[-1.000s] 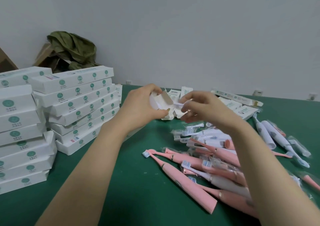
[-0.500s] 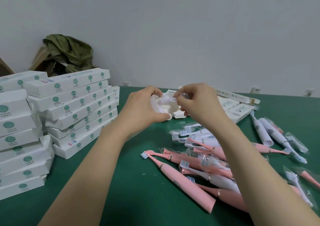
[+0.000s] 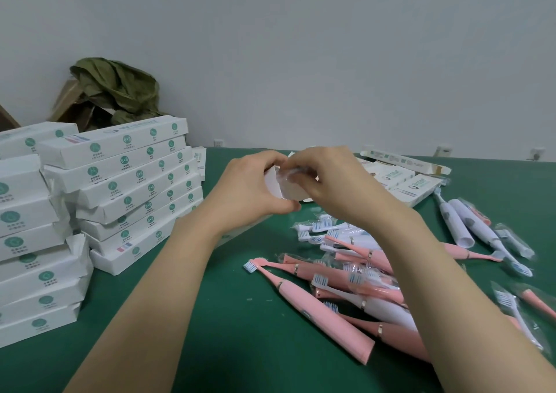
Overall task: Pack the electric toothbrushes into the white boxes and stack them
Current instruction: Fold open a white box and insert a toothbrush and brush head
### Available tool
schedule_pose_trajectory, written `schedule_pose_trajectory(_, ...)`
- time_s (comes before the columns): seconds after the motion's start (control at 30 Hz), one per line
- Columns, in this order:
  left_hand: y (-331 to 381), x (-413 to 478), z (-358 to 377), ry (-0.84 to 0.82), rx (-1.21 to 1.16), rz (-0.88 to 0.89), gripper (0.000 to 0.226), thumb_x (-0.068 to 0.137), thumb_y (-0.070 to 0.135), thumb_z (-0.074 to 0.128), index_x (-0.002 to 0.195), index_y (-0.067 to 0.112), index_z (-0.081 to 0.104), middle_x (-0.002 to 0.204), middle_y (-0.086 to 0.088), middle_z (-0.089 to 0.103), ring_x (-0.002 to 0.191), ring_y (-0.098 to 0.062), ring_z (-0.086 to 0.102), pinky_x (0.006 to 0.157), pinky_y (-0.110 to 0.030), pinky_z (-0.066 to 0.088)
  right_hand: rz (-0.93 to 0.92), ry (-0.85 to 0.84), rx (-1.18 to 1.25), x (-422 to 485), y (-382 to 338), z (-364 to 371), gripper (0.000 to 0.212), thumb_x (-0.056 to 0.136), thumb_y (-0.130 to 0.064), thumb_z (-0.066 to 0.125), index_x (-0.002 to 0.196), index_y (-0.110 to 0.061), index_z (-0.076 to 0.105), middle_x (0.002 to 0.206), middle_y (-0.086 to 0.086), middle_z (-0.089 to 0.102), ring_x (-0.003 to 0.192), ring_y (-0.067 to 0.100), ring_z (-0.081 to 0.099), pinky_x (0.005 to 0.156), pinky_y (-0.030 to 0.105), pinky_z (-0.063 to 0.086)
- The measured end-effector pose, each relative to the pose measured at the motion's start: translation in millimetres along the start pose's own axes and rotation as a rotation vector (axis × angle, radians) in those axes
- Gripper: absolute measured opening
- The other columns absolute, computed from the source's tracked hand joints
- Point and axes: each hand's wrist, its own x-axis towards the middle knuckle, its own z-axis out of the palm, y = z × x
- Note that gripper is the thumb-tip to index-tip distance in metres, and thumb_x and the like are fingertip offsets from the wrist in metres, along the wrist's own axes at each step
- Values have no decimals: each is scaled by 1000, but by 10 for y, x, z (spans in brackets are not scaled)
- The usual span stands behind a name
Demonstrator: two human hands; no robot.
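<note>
— What does the left hand have?
— Its grip is curled round the open end of a white box, thumb beneath and fingers over the top. The box is held up above the green surface.
— And the right hand?
— It meets the left at the box's mouth. The fingertips are pinched together on a clear plastic packet right at the opening. What the packet holds I cannot tell.
— Where are the electric toothbrushes?
— In a loose heap on the surface, below and beside the right forearm. They are pink and white, and some are in clear wrappers.
— And the other boxes?
— Stacks of white boxes stand at the left. A few flat boxes lie behind the hands at the right.
</note>
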Motion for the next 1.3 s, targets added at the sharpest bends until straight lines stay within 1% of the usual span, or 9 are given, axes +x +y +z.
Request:
schedule_pose_trajectory(0.13, -20, 12, -75, 52, -59, -31, 57, 58, 32, 86, 111, 31, 64, 92, 19, 64, 78, 3, 53, 66, -5, 37, 77, 12, 221, -9, 48, -46, 30, 91, -9, 50, 117, -20, 62, 91, -8, 67, 69, -3, 54, 61, 5, 38)
schedule_pose_trajectory(0.3, -11, -3, -97, 65, -39, -56, 61, 59, 35, 86, 115, 32, 63, 88, 29, 55, 88, -1, 56, 70, 1, 35, 193, 122, 490, 13, 48, -28, 8, 96, -7, 45, 101, -14, 46, 78, -1, 66, 67, 7, 67, 66, 16, 52)
schedule_pose_trajectory(0.47, 14, 7, -68, 84, -82, -34, 55, 60, 33, 83, 112, 30, 65, 98, 20, 66, 82, 10, 55, 68, -2, 36, 125, 305, 230, 57, 37, 182, 10, 84, -10, 67, 91, -14, 74, 76, -2, 57, 60, 1, 50, 62, 14, 36)
schedule_pose_trajectory(0.63, 7, -4, -75, 109, -68, -62, 50, 62, 29, 81, 109, 27, 66, 93, 18, 66, 83, 2, 57, 68, -5, 39, 5, 263, 230, 54, 51, 271, 27, 88, -2, 51, 108, -15, 65, 94, -5, 68, 67, 0, 49, 63, 6, 35)
schedule_pose_trajectory(0.83, 41, 3, -71, 127, -82, -52, 49, 63, 25, 80, 110, 27, 67, 97, 15, 68, 84, 1, 58, 72, -7, 42, -69, 185, 23, 78, 105, 353, 37, 84, 4, 42, 101, -12, 71, 105, 4, 51, 91, 14, 31, 76, 26, 31)
schedule_pose_trajectory(0.93, 25, 5, -64, 135, -27, -51, 55, 62, 31, 83, 114, 27, 65, 97, 17, 64, 89, -2, 56, 74, -4, 38, 38, 357, 331, 87, 215, 307, 35, 80, 1, 47, 95, -20, 71, 89, -12, 58, 76, -6, 45, 68, 8, 32)
schedule_pose_trajectory(1.0, -7, 10, -68, 148, 7, -46, 58, 63, 33, 85, 117, 27, 64, 97, 18, 60, 88, -1, 53, 72, 1, 33, 238, 453, 485, 91, 379, 291, 31, 82, 0, 50, 88, -24, 67, 84, -17, 63, 65, -5, 49, 60, 10, 36)
schedule_pose_trajectory(1.13, -45, 8, -91, 166, 6, -49, 60, 64, 33, 85, 119, 25, 64, 96, 21, 57, 85, 4, 47, 70, 6, 30, 473, 79, 215, 94, 711, 402, 23, 89, -2, 50, 90, -15, 68, 96, 2, 69, 79, 17, 58, 55, 10, 40)
schedule_pose_trajectory(1.3, -84, 12, -182, 238, -67, -68, 60, 62, 37, 84, 118, 28, 64, 99, 25, 58, 93, 4, 54, 78, 1, 35, 270, -409, -149, 200, 744, 638, 24, 87, -4, 55, 109, -6, 66, 113, 8, 65, 101, 24, 60, 84, 29, 49)
